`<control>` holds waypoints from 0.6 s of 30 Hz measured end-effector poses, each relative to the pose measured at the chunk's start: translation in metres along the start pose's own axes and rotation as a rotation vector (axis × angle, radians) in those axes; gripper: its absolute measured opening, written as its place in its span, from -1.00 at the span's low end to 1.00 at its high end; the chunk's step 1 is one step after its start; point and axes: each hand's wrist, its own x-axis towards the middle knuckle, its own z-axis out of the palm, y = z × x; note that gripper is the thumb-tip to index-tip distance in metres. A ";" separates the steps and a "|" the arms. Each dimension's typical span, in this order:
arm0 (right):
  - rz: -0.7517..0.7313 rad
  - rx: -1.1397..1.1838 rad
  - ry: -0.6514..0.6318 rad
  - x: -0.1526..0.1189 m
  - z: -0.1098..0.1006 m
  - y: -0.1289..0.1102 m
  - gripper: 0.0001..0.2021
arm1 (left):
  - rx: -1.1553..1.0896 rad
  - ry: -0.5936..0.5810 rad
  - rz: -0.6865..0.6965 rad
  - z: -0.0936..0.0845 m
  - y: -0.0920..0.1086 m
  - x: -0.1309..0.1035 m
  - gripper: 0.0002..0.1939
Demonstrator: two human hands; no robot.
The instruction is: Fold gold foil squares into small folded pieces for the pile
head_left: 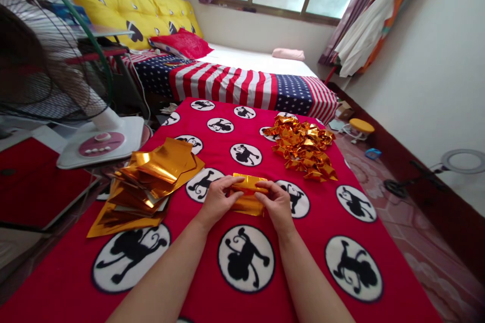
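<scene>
A shiny gold foil paper sheet (248, 205) lies partly folded on the red cloth in front of me. My left hand (222, 196) pinches its left side between thumb and fingers. On the right side, my right hand (276, 201) grips it the same way, and both thumbs rest near the fold. To the left is a loose stack of flat gold foil sheets (162, 161), fanned out unevenly. A heap of folded gold foil pieces (303, 146) sits at the far right of the cloth.
The red cloth (204, 308) with monkey prints covers the table. A fan (102, 136) stands close at the left. Beyond the table is a bed with a flag-patterned cover (227, 81). On the floor at right are a yellow stool (361, 125) and a ring-light stand (396, 187).
</scene>
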 end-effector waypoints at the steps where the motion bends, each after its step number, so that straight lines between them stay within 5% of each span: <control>1: -0.003 -0.004 0.000 0.000 0.000 0.001 -0.77 | 0.007 -0.002 0.007 0.000 0.000 0.000 -0.68; 18: -0.101 -0.096 -0.036 0.000 -0.001 -0.001 -0.77 | -0.005 -0.022 -0.032 0.000 0.004 0.001 -0.81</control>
